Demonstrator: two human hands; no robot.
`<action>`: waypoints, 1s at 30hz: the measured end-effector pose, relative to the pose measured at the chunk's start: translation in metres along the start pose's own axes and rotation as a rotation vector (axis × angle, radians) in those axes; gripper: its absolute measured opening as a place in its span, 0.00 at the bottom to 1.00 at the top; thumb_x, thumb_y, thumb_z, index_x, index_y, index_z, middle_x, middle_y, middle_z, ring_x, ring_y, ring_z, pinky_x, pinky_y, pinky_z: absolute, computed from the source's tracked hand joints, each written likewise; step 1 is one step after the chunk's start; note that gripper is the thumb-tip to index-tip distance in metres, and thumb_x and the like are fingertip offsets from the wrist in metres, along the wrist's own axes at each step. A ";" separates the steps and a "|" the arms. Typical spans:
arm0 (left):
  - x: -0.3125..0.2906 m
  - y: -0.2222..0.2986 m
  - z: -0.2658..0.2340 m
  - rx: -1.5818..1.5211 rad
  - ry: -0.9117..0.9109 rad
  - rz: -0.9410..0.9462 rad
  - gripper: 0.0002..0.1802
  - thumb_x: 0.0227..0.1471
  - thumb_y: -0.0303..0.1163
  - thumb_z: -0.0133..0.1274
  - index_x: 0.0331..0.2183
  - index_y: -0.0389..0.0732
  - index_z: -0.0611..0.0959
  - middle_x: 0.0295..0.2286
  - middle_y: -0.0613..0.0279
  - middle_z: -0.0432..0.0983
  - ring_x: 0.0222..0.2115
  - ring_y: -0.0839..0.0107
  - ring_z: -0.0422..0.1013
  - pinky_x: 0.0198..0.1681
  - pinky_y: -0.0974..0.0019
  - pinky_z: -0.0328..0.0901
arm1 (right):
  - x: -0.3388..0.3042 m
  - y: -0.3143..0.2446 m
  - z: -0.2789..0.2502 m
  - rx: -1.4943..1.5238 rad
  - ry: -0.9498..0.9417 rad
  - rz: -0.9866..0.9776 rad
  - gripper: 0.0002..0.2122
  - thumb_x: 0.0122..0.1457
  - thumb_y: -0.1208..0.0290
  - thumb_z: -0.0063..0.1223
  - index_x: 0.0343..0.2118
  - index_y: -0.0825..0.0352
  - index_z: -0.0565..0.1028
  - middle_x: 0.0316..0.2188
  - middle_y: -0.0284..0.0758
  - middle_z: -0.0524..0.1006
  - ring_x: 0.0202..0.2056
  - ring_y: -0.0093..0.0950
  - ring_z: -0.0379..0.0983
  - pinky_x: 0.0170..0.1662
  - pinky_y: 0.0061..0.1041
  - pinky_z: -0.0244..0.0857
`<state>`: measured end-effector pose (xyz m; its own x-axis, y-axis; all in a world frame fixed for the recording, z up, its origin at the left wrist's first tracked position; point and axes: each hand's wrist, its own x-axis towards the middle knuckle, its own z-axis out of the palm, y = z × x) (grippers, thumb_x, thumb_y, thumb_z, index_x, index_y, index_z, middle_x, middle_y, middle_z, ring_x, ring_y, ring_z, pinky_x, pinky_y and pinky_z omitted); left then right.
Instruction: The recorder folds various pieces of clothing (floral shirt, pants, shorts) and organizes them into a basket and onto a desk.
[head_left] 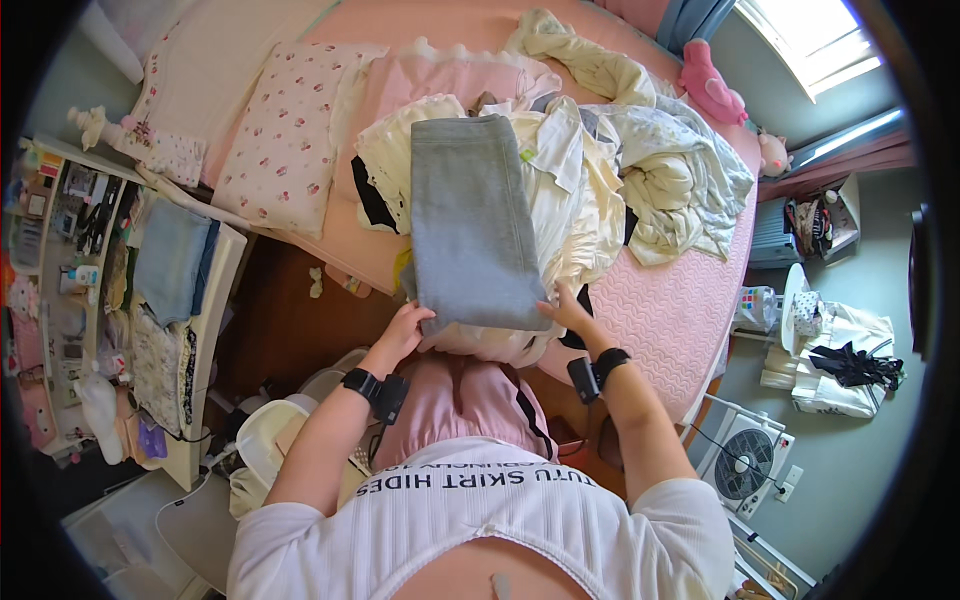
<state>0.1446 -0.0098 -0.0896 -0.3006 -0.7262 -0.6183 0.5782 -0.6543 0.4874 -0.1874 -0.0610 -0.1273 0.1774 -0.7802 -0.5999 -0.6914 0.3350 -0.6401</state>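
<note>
A pair of grey trousers (470, 220), folded lengthwise with the waistband at the far end, lies flat over a heap of white and cream clothes (585, 210) on the bed. My left hand (407, 328) grips its near left corner, the fingers partly under the cloth. At the near right corner, my right hand (565, 308) pinches the edge between thumb and fingers. Black cloth (375, 195) pokes out of the heap on the left.
The pink bed (675, 310) carries a floral pillow (285, 150) and a crumpled quilt (670, 190). To the left, a shelf desk holds folded jeans (175, 250) and patterned clothes (160, 365). A white chair (265, 440) stands near my left arm; a fan (748, 462) is at the right.
</note>
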 end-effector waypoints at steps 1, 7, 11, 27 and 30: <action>-0.002 0.003 0.004 0.008 0.006 -0.008 0.17 0.40 0.19 0.41 0.38 0.31 0.68 0.36 0.56 0.68 0.38 0.68 0.65 0.44 0.67 0.59 | 0.000 0.007 0.012 0.246 -0.035 0.123 0.38 0.45 0.58 0.54 0.51 0.77 0.47 0.49 0.50 0.56 0.51 0.36 0.54 0.52 0.26 0.49; -0.027 0.018 0.000 0.065 0.059 -0.031 0.18 0.40 0.20 0.42 0.39 0.31 0.67 0.37 0.56 0.67 0.38 0.69 0.65 0.44 0.68 0.58 | -0.029 -0.019 0.017 0.726 -0.156 0.210 0.27 0.48 0.60 0.52 0.45 0.77 0.60 0.40 0.41 0.67 0.43 0.29 0.62 0.45 0.23 0.55; -0.037 0.041 0.020 0.334 -0.046 0.094 0.22 0.41 0.21 0.44 0.43 0.32 0.65 0.40 0.58 0.66 0.41 0.69 0.62 0.47 0.68 0.55 | -0.049 -0.019 0.009 0.596 -0.378 0.084 0.22 0.49 0.65 0.51 0.43 0.75 0.64 0.38 0.36 0.70 0.40 0.23 0.63 0.44 0.22 0.56; -0.173 0.285 0.253 0.761 -0.184 0.844 0.18 0.46 0.32 0.48 0.41 0.39 0.66 0.29 0.63 0.70 0.30 0.79 0.66 0.33 0.77 0.61 | -0.229 -0.275 -0.225 0.884 0.062 -0.705 0.14 0.54 0.67 0.42 0.39 0.72 0.66 0.33 0.32 0.72 0.33 0.18 0.68 0.37 0.17 0.61; -0.138 0.298 0.258 0.724 -0.141 0.821 0.16 0.46 0.33 0.49 0.38 0.39 0.68 0.27 0.64 0.69 0.28 0.79 0.66 0.31 0.78 0.61 | -0.205 -0.280 -0.245 0.949 0.148 -0.692 0.12 0.54 0.67 0.43 0.37 0.71 0.68 0.32 0.32 0.72 0.32 0.18 0.68 0.36 0.16 0.61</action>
<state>0.1625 -0.1596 0.3004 -0.1391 -0.9839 0.1124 0.0743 0.1028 0.9919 -0.2013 -0.1238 0.2928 0.1839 -0.9823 0.0359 0.3271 0.0268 -0.9446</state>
